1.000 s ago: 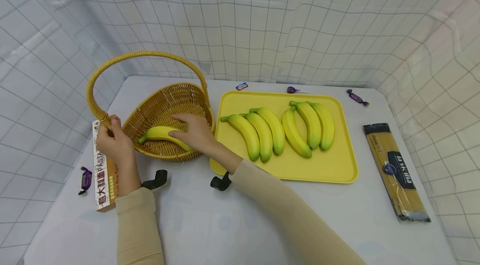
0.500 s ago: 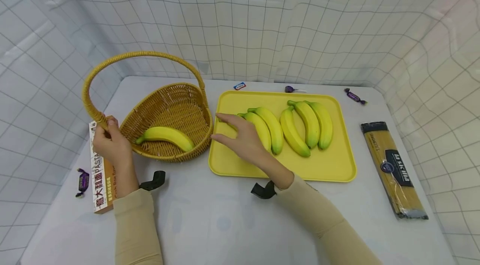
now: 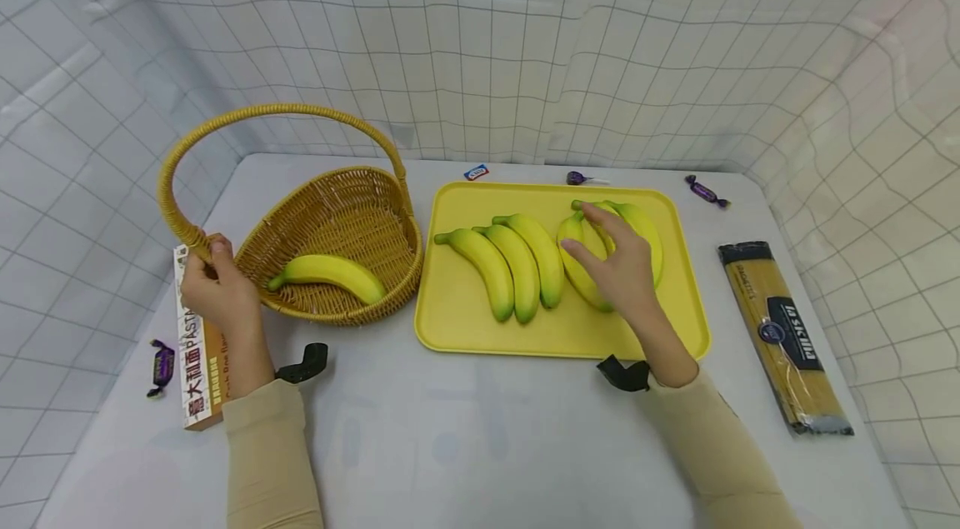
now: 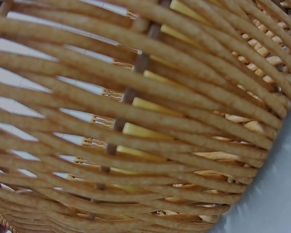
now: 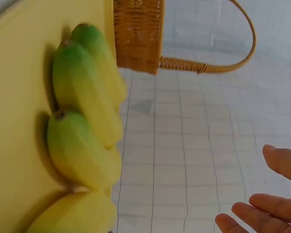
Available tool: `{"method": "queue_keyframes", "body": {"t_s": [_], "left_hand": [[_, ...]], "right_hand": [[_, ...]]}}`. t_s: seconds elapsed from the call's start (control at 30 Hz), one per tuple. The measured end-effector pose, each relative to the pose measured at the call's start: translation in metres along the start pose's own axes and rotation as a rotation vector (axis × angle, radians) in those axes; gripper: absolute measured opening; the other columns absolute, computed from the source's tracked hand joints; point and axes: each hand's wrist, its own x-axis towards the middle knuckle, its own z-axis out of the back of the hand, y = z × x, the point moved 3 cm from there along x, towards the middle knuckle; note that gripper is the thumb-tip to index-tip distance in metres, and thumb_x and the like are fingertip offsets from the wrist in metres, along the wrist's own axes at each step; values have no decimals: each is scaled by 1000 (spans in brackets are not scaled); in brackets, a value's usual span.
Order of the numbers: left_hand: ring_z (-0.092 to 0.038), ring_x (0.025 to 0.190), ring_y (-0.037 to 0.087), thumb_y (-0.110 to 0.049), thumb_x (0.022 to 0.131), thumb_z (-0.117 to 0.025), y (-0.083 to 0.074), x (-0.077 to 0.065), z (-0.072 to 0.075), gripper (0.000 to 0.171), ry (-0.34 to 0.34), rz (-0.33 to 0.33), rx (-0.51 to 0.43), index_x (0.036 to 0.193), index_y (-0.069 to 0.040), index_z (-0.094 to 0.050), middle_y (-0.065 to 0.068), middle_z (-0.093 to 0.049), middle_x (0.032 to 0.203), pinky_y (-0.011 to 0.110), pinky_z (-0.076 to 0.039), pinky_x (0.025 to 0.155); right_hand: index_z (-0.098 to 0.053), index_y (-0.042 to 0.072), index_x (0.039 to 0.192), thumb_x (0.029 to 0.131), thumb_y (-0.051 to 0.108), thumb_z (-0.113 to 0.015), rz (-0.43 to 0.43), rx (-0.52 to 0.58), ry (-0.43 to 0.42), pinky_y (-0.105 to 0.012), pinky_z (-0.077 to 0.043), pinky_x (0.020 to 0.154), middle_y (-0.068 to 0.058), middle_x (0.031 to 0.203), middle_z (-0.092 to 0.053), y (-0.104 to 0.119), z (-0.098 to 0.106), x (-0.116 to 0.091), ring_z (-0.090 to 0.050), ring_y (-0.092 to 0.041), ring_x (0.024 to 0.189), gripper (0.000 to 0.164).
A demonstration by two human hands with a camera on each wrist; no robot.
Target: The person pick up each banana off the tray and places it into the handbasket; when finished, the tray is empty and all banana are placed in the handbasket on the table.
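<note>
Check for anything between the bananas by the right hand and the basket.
Three other bananas lie on the tray between those bananas and the basket, whose tray-side rim stands there too.

The right grip [image 3: 622, 266] partly hides some bananas [image 3: 583, 281], the left arm [image 3: 251, 358] the box [image 3: 193, 354]; the head view crops both sleeves [image 3: 266, 458].

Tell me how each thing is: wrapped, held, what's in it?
Wicker basket: one banana inside, handle held
Left hand: gripping that handle
Yellow tray: flat, carrying six bananas
Right hand: above tray, holding nothing
Pasta box: lying flat, partly hidden
Spaghetti pack: wrapped, lying flat
Two purple candies: wrapped, ends twisted
Purple lollipop: lying down
Small packet: lying flat
</note>
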Motion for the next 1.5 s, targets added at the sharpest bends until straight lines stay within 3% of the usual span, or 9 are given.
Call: {"method": "queue_keyframes", "body": {"t_s": [0.3, 0.43, 0.57, 0.93, 1.1, 1.5], "left_hand": [[-50, 87, 1, -23, 101, -52, -2, -1, 1, 25, 2, 15, 23, 105, -6, -70, -3, -63, 94, 17, -39, 84], [-50, 86, 1, -23, 100, -52, -1, -2, 1, 21, -6, 8, 23, 100, -13, -70, -1, -64, 94, 17, -39, 82], [-50, 85, 1, -22, 100, -52, 1, -2, 2, 17, -16, 9, 13, 95, -20, -69, -2, -63, 92, 17, -39, 81], [-50, 84, 1, -22, 100, -52, 0, -2, 2, 17, -17, 5, 2, 93, -20, -67, -5, -61, 88, 17, -38, 80], [-50, 84, 1, -21, 100, -51, -1, -3, 1, 17, -14, 5, 2, 92, -25, -66, -3, -62, 90, 17, -38, 80], [-49, 84, 1, -21, 101, -52, -1, -4, -1, 17, -13, -8, 1, 94, -22, -67, -6, -61, 90, 16, -38, 80]], "right_hand": [[-43, 1, 146, 89, 16, -72, -130, -75, -140, -55, -35, 109, -20, 147, -47, -53, 45, 3, -45, -39, 133, 66], [-37, 5, 150, 90, 21, -71, -227, -65, -151, -52, -34, 111, -16, 152, -41, -76, 53, 3, -40, -37, 137, 70], [-35, 7, 151, 91, 26, -70, -281, -63, -143, -52, -33, 112, -15, 154, -39, -92, 54, 4, -38, -36, 139, 72], [-29, 10, 154, 93, 33, -65, -443, -28, -89, -49, -31, 114, -13, 158, -32, -114, 52, 3, -35, -35, 142, 75], [-27, 9, 154, 94, 34, -64, -472, -30, -64, -49, -32, 113, -15, 158, -31, -119, 51, 2, -35, -36, 142, 76], [-23, 10, 156, 94, 36, -63, -566, -17, 11, -50, -35, 111, -16, 159, -29, -133, 46, -3, -34, -38, 142, 78]]}}
